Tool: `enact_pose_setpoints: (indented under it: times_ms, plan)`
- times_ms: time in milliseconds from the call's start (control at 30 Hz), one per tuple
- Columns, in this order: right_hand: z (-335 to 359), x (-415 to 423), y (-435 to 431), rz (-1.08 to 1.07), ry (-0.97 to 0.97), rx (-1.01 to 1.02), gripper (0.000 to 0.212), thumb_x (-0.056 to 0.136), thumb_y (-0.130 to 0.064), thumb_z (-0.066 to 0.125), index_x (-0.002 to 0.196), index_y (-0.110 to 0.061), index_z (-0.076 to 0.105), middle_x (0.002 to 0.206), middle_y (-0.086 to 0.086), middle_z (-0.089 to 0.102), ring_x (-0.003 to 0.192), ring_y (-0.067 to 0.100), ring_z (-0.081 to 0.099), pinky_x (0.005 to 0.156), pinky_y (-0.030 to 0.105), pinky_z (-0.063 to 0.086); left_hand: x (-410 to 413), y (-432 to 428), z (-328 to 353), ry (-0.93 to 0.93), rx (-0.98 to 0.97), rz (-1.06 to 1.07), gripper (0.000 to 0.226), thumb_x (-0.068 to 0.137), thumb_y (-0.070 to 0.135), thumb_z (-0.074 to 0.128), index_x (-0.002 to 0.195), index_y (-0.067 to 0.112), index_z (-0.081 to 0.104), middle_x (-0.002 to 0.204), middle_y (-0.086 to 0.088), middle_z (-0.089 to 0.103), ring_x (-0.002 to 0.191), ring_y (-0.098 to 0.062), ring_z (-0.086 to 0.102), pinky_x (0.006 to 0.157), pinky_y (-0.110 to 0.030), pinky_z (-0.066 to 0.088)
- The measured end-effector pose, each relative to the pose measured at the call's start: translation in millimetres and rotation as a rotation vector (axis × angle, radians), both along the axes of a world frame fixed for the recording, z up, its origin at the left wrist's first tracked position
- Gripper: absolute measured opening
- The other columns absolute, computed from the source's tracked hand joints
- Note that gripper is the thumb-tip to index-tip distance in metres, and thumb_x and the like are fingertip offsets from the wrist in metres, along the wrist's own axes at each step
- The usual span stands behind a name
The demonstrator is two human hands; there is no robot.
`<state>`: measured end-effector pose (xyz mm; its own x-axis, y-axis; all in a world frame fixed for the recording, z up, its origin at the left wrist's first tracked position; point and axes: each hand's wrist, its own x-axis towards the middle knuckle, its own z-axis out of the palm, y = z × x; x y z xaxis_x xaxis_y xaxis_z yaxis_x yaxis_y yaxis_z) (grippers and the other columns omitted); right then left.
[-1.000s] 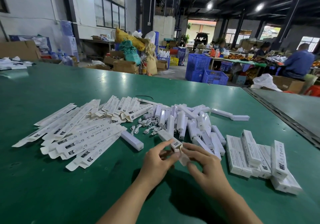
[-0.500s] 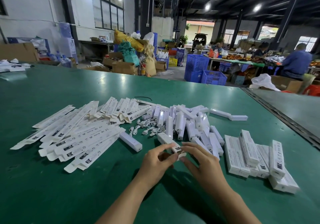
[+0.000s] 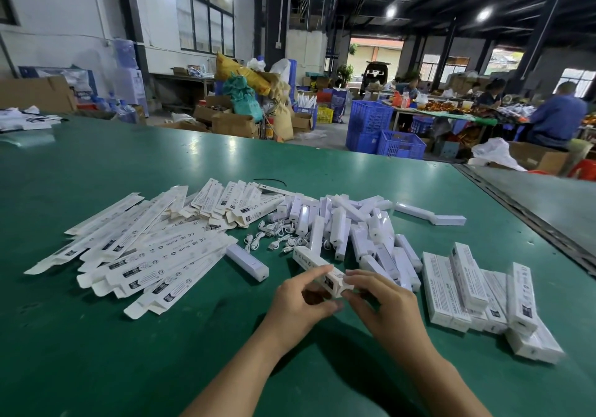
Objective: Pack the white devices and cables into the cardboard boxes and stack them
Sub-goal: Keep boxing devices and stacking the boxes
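Note:
A long white printed box (image 3: 309, 262) lies slantwise near the table's front, its near end between my hands. My left hand (image 3: 301, 300) grips that end from the left, thumb and fingers curled round it. My right hand (image 3: 382, 300) pinches the end flap from the right. Behind lies a heap of white devices (image 3: 351, 226), with several small white cables (image 3: 274, 237) to its left. One loose device (image 3: 247, 261) rests left of my hands. Flat unfolded boxes (image 3: 145, 249) spread over the left side. Packed boxes (image 3: 480, 294) are piled at the right.
The green table (image 3: 96, 336) ends at a metal rail (image 3: 529, 219) on the right. A thin black tie (image 3: 269, 181) lies behind the flat boxes. Beyond the table are blue crates (image 3: 383, 132), cartons, sacks and seated people (image 3: 558, 115) at another table.
The open flap at the box's near end has been folded in by my right hand. Both hands have closed in tighter round that end.

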<state>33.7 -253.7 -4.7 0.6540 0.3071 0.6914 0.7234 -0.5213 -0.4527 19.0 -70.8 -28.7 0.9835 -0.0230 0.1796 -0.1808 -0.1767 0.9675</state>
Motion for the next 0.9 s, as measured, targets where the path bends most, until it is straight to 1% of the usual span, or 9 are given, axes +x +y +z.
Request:
enact_pose_setpoints:
  times_ms: [100,233,333,433,533,633,700,800,900]
  plan:
    - [0.8,-0.6,1.0,-0.003,-0.021,-0.004,0.022,0.075,0.002,0.08,0.094,-0.009,0.077,0.103,-0.001,0.073,0.087,0.006,0.07,0.08,0.005,0.049,3.1,-0.5,-2.1,-0.012,0.027,0.036,0.067,0.062,0.052,0.081,0.125,0.038,0.065,0.101,0.005,0.076,0.1,-0.01,0.07,0.097,-0.038,0.054]
    - [3.0,-1.4,0.7,-0.004,-0.038,-0.017,0.017,0.078,0.0,0.078,0.093,-0.008,0.078,0.101,0.001,0.074,0.087,0.01,0.072,0.08,0.011,0.053,7.0,-0.3,-6.2,-0.017,0.031,0.061,0.056,0.062,0.057,0.08,0.116,0.051,0.065,0.1,0.008,0.076,0.098,-0.009,0.07,0.095,-0.035,0.055]
    - [3.1,-1.3,0.1,0.009,-0.033,-0.006,0.016,0.078,0.0,0.078,0.091,-0.009,0.078,0.098,-0.001,0.074,0.085,0.006,0.071,0.079,0.012,0.053,6.8,-0.8,-6.5,-0.018,0.032,0.062,0.05,0.063,0.056,0.08,0.111,0.054,0.067,0.096,0.009,0.076,0.094,-0.008,0.07,0.091,-0.03,0.055]
    - [3.0,-1.9,0.3,0.02,0.002,0.012,0.018,0.076,0.002,0.08,0.088,-0.011,0.078,0.093,-0.006,0.073,0.085,-0.003,0.068,0.078,0.008,0.05,5.2,-0.4,-5.4,-0.011,0.038,0.047,0.05,0.064,0.056,0.079,0.112,0.05,0.068,0.088,0.014,0.074,0.086,-0.004,0.069,0.082,-0.021,0.053]
    - [2.4,-3.3,1.4,0.036,0.076,0.057,0.02,0.074,0.003,0.081,0.086,-0.014,0.078,0.09,-0.011,0.073,0.085,-0.004,0.068,0.077,0.009,0.051,3.4,-0.2,-2.2,-0.007,0.027,0.046,0.047,0.064,0.06,0.078,0.108,0.047,0.07,0.075,0.021,0.069,0.074,0.002,0.064,0.071,-0.011,0.046]
    - [2.1,-5.0,2.9,0.029,0.18,0.12,0.02,0.076,0.001,0.08,0.085,-0.016,0.078,0.086,-0.014,0.073,0.081,0.002,0.069,0.074,0.017,0.055,2.1,-1.2,0.6,-0.01,0.015,0.048,0.045,0.063,0.062,0.077,0.104,0.045,0.071,0.069,0.02,0.067,0.067,0.002,0.06,0.068,-0.012,0.043]
    - [1.7,-6.6,5.1,0.014,0.25,0.15,0.018,0.077,-0.002,0.08,0.086,-0.017,0.077,0.082,-0.013,0.073,0.078,0.006,0.069,0.072,0.022,0.056,1.3,-1.5,1.3,-0.019,0.025,0.053,0.042,0.063,0.063,0.075,0.101,0.045,0.071,0.067,0.019,0.066,0.066,0.001,0.058,0.067,-0.013,0.043]
    - [1.1,-8.1,8.1,0.022,0.318,0.204,0.015,0.077,-0.003,0.08,0.084,-0.016,0.077,0.08,-0.01,0.073,0.077,0.009,0.069,0.071,0.025,0.057,0.5,-1.7,2.2,-0.034,0.035,0.066,0.038,0.064,0.063,0.074,0.098,0.047,0.072,0.067,0.019,0.066,0.067,0.001,0.058,0.068,-0.013,0.043]
    - [1.8,-9.6,10.1,-0.023,0.423,0.278,0.016,0.077,-0.011,0.081,0.088,-0.021,0.075,0.079,-0.009,0.073,0.077,0.008,0.069,0.072,0.023,0.056,-1.8,-2.5,5.4,-0.056,0.033,0.074,0.04,0.065,0.063,0.074,0.101,0.047,0.072,0.077,0.019,0.072,0.076,0.002,0.065,0.072,-0.012,0.046]
